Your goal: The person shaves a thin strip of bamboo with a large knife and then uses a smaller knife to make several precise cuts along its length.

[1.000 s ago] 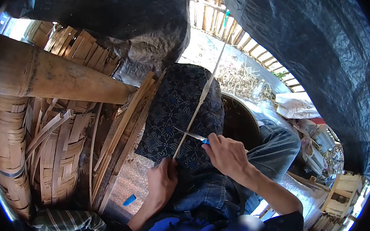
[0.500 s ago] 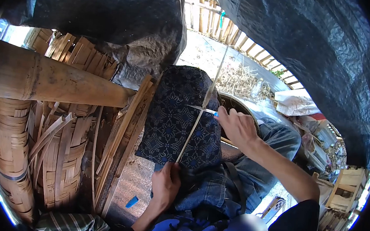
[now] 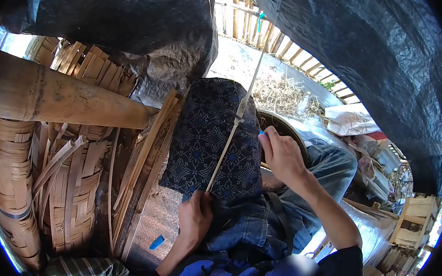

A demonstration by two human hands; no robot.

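A long thin bamboo strip runs over a dark patterned cloth that covers my lap. Its near end is pinched between the thumb and fingers of my left hand, at the cloth's near edge. My right hand is closed around a small knife, whose blue part shows at the fingertips. The blade is hard to make out against the dark cloth; it points left toward the strip's darker joint.
A thick bamboo pole crosses the left side above woven baskets. Split bamboo pieces lean left of the cloth. A round basket sits behind my right hand. Dark plastic sheeting hangs overhead. A blue scrap lies on the floor.
The strip has shifted slightly left, its joint a little higher in view. My right hand has moved slightly, with the blade turned and less visible. My left hand still pinches the strip.
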